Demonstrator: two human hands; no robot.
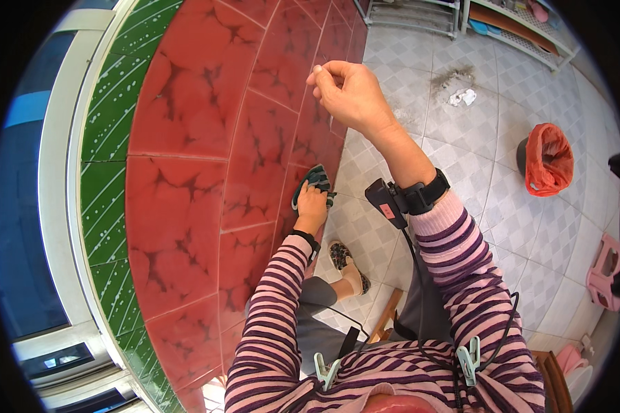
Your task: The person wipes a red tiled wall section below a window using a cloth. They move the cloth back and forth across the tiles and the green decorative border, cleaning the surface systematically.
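Observation:
My left hand (311, 205) presses a dark green striped cloth (318, 178) against the lower part of the red tiled wall (258, 149), with its fingers spread over the cloth. Farther forward, my right hand (349, 93) is raised with its fingers curled and the thumb against the forefinger. Whether something thin is pinched between those fingertips cannot be made out. A black strap with a small black device (385, 203) is on the right wrist, and a black band is on the left one.
A bin with a red plastic liner (549, 160) stands on the grey tiled floor at the right. Crumpled white paper (462, 97) lies beside a dark smudge. A white rack (522, 31) is at the top right, a pink stool (604, 273) at the right edge. Green tiles (106, 206) border the wall.

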